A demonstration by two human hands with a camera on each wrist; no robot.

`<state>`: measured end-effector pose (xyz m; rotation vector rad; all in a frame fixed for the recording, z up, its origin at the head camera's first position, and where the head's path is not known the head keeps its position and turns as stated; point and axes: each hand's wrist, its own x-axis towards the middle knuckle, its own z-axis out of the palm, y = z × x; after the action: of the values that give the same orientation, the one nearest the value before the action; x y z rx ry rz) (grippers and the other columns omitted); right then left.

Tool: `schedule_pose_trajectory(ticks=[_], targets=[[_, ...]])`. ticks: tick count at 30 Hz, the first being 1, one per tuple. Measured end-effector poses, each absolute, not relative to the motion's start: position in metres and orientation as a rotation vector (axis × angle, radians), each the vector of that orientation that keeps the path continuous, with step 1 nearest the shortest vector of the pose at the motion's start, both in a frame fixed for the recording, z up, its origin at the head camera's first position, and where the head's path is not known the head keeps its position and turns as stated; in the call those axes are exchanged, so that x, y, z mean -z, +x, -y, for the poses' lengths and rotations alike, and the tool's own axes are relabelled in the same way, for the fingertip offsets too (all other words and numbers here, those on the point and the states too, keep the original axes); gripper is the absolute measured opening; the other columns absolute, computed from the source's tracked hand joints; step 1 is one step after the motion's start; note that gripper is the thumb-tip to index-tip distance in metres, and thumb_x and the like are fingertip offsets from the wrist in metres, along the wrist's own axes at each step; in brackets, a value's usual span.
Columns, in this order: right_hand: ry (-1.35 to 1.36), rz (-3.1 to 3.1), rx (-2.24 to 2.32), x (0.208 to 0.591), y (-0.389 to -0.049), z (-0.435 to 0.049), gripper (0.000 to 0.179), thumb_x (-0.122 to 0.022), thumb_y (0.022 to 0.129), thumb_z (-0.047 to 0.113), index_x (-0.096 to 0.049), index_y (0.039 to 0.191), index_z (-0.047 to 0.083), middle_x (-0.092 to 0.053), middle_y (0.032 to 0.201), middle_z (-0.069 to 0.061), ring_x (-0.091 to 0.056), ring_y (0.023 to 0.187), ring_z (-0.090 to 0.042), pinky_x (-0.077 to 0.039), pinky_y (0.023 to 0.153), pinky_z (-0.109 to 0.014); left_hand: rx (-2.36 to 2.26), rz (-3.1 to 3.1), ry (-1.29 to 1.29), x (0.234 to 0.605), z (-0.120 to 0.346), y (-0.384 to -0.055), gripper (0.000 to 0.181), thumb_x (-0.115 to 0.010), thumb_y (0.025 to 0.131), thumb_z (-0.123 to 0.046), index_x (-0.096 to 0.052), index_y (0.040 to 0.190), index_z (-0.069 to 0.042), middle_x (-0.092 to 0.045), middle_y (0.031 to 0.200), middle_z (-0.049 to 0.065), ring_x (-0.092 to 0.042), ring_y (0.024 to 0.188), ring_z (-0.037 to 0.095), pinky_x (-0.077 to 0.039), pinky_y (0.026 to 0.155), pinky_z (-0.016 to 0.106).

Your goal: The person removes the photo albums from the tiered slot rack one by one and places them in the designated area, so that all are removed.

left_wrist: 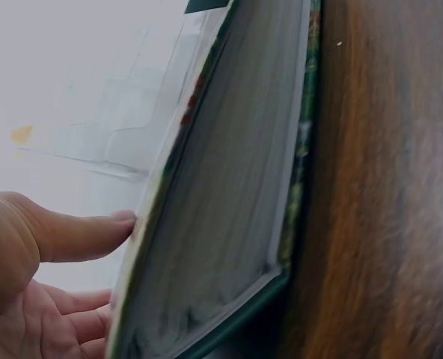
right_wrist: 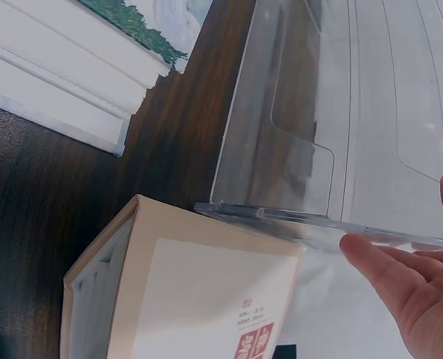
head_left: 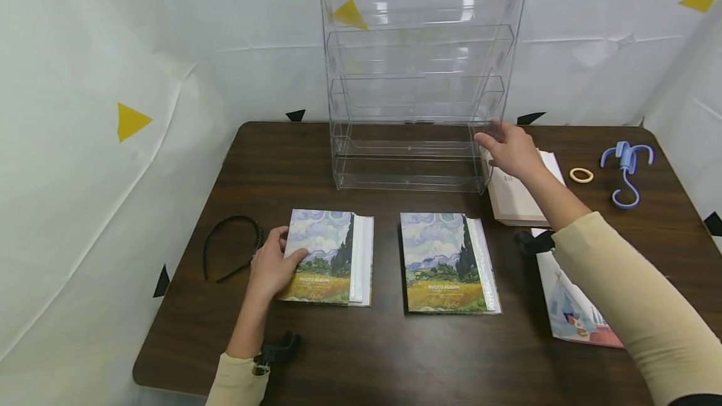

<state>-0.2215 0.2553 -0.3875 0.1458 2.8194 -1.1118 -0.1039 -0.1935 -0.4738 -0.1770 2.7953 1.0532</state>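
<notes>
My left hand [head_left: 273,268] is at the left edge of a photo album [head_left: 321,255] with a painted landscape cover. Its thumb lies on the cover and its fingers wrap the spine side, as the left wrist view also shows. A matching photo album [head_left: 442,262] lies to the right. Behind both stands a tall, clear plastic rack [head_left: 408,150] with several tiers. My right hand [head_left: 514,152] grips the rack's right side panel low down, thumb on one face and fingers on the other. Beneath that hand is a thick cream book [right_wrist: 191,299], close to the rack's corner.
A black headband [head_left: 205,255] lies at the left. On the right are a yellow ring [head_left: 572,174], a blue hook hanger [head_left: 626,158] and a thin illustrated booklet [head_left: 575,309], partly hidden by my right sleeve. White sheeting [head_left: 254,30] stands behind the dark wooden table [head_left: 395,356].
</notes>
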Motion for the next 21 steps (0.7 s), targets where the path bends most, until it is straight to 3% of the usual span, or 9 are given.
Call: schedule_pose_trajectory(ticks=[10, 15, 21], targets=[[0.135, -2.81, 1.142, 0.388, -0.222, -0.255, 0.079, -0.046, 0.102, 0.046, -0.015, 0.155, -0.004, -0.034, 0.147, -0.034, -0.056, 0.114, -0.05, -0.047, 0.09, -0.057, -1.124, -2.892, -0.185, 0.457, 0.205, -0.107, 0.064, -0.069, 0.093, -0.027, -0.04, 0.147, -0.007, -0.059, 0.124, 0.017, -0.065, 0.101, 0.035, -0.038, 0.095, 0.058], [0.111, -2.799, 1.186, 0.387, -0.221, -0.256, 0.076, -0.046, 0.103, 0.045, -0.017, 0.154, -0.004, -0.035, 0.148, -0.033, -0.052, 0.12, -0.049, -0.048, 0.09, -0.056, -1.175, -3.015, -0.132, 0.448, 0.208, -0.112, 0.058, -0.068, 0.094, -0.028, -0.046, 0.144, -0.009, -0.056, 0.127, 0.015, -0.059, 0.108, 0.035, -0.042, 0.09, 0.055], [0.065, -2.808, 1.232, 0.38, -0.212, -0.263, 0.077, -0.044, 0.103, 0.046, -0.016, 0.154, -0.004, -0.037, 0.147, -0.032, -0.054, 0.117, -0.049, -0.05, 0.087, -0.055, -1.148, -3.156, 0.188, 0.44, 0.205, -0.121, 0.055, -0.069, 0.094, -0.028, -0.05, 0.141, -0.01, -0.051, 0.136, 0.013, -0.048, 0.122, 0.035, -0.041, 0.093, 0.056]])
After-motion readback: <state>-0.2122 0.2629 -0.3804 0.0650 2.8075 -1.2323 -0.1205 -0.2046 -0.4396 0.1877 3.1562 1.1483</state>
